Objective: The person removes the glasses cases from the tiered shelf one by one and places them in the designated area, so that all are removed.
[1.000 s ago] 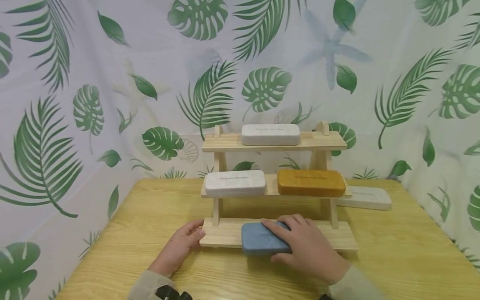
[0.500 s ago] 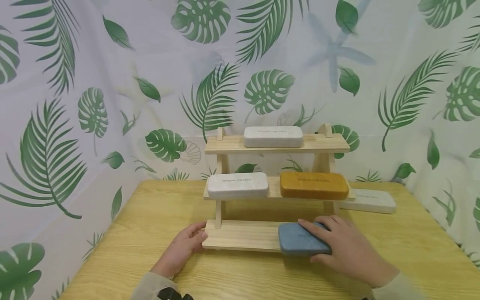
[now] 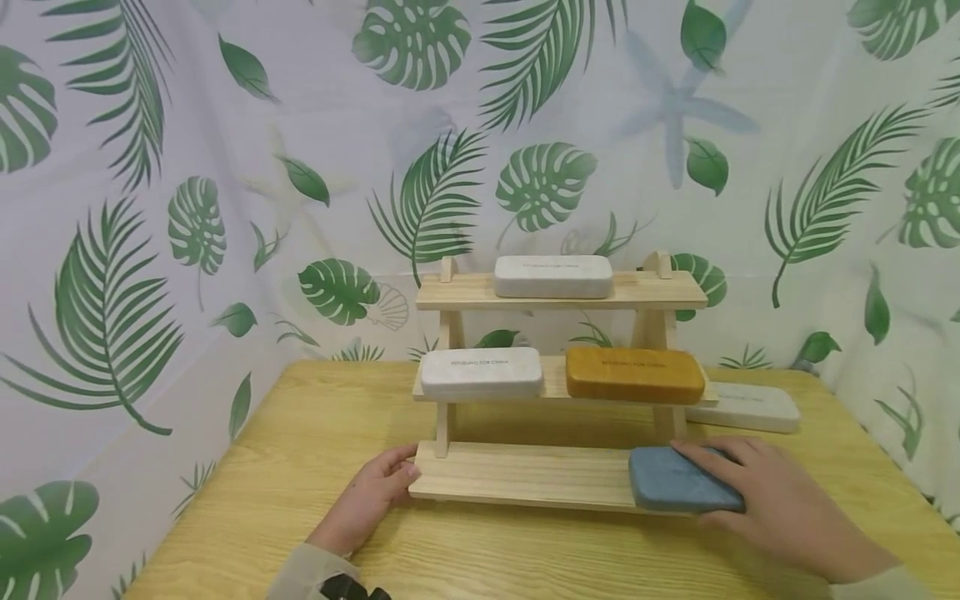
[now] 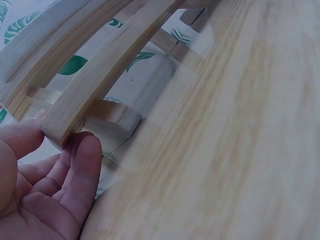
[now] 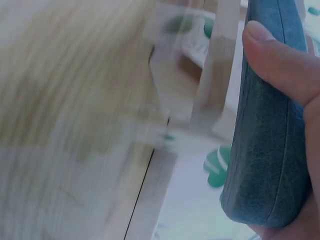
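Your left hand pinches the left end of the bottom shelf of the pale wooden three-tier stand, thumb on one face and fingers on the other. Your right hand grasps the blue oblong case with rounded edges by its right part, at the right end of that same shelf (whether the case touches the board, you cannot tell). On the middle shelf sit a white oblong case at left and an orange-brown oblong case at right; a greyish-white oblong case rests on the top shelf. Another off-white oblong case lies on the yellow wood-grain worktop, far right, partly behind the stand.
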The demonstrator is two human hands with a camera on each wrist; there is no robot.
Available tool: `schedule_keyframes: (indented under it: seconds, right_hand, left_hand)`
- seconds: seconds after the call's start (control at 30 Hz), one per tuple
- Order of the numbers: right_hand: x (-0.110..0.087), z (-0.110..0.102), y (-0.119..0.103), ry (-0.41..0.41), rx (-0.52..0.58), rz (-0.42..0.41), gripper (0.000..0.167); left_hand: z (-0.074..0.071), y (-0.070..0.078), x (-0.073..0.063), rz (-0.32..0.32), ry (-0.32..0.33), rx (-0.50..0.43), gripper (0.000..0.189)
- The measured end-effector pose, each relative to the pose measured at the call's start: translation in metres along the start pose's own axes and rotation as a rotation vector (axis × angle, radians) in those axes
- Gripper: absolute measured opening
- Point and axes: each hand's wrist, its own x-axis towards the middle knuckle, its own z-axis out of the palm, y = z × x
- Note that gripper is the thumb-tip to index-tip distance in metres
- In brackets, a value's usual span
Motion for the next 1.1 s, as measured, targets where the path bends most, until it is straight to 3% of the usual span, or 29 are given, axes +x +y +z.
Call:
schedule_keyframes:
  seconds: [0.3,0.63,0.87,1.1]
  right_hand:
    - [-0.013,-0.010,0.032,0.086,-0.059,-0.005,0.090]
    - [-0.021,-0.014,0.062,0.121,-0.132,0.009,0.100]
    - [-0.024,-0.009,0.075,0.078,-0.152,0.103,0.104]
    - [-0.018,0.003,0.091,0.033,-0.136,0.148,0.100]
  left_hand:
    - [-0.002,-0.001,0.001,-0.002,-0.002,0.021,0.070]
    - [-0.001,-0.002,0.002,-0.003,0.007,0.013,0.069]
    - [0.000,-0.001,0.002,0.006,0.009,0.013,0.068]
    - [0.001,-0.001,0.002,0.009,0.015,0.008,0.065]
